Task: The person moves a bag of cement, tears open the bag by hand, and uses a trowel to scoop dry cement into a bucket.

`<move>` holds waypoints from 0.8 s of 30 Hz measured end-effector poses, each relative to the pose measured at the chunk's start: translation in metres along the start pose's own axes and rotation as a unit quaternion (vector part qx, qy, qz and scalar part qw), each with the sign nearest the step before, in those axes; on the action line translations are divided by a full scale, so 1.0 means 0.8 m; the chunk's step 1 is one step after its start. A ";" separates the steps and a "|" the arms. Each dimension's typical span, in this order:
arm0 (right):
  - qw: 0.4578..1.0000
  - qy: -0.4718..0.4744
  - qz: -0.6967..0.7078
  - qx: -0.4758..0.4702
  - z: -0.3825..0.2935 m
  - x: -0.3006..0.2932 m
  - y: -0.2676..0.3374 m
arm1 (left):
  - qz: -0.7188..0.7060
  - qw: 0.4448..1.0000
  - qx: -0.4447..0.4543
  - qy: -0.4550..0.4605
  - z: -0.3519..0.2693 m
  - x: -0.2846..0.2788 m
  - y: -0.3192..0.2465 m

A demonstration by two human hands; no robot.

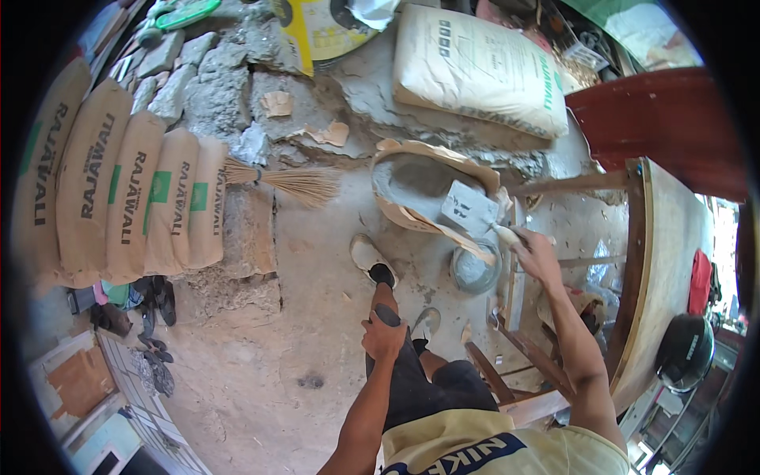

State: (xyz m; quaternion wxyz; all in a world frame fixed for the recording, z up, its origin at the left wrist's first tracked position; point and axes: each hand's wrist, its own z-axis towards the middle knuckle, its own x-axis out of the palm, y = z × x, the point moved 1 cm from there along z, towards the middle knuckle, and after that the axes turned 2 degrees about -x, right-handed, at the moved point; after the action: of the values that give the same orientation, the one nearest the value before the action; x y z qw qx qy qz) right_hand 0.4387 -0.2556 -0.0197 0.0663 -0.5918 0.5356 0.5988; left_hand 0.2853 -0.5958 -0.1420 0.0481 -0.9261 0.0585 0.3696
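Note:
My right hand (537, 255) grips the handle of a flat metal trowel (470, 208), its blade dusted grey. The blade lies over the right end of an opened paper cement bag (409, 218), whose hollow holds grey cement powder (415, 175). Just below the blade, a round bucket (475, 279) contains grey material, and a torn flap of the bag overhangs its rim. My left hand (385, 335) rests on my bent knee, away from the tool; whether it holds anything is unclear.
Upright cement bags (127, 196) line the left, beside a stick broom (297, 181). A full cement bag (481, 71) lies on the broken concrete ledge. A wooden frame with a board (659, 267) stands at right, near a black helmet (686, 353). Shoes (157, 303) lie lower left.

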 end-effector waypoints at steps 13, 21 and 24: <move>0.997 0.023 0.063 -0.026 0.144 0.202 -0.057 | -0.018 0.999 -0.021 0.020 0.018 -0.005 0.014; 0.996 -0.002 0.087 0.029 0.160 0.209 -0.069 | -0.003 1.000 0.005 0.029 0.020 -0.005 0.002; 0.987 0.022 0.154 0.049 0.151 0.206 -0.056 | 0.011 1.000 0.004 0.019 0.019 -0.006 0.007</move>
State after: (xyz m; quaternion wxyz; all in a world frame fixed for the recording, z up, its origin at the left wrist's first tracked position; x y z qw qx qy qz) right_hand 0.3459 -0.2416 -0.2066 -0.0094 -0.5114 0.6501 0.5619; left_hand 0.2705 -0.5992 -0.1503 0.0470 -0.9319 0.0707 0.3527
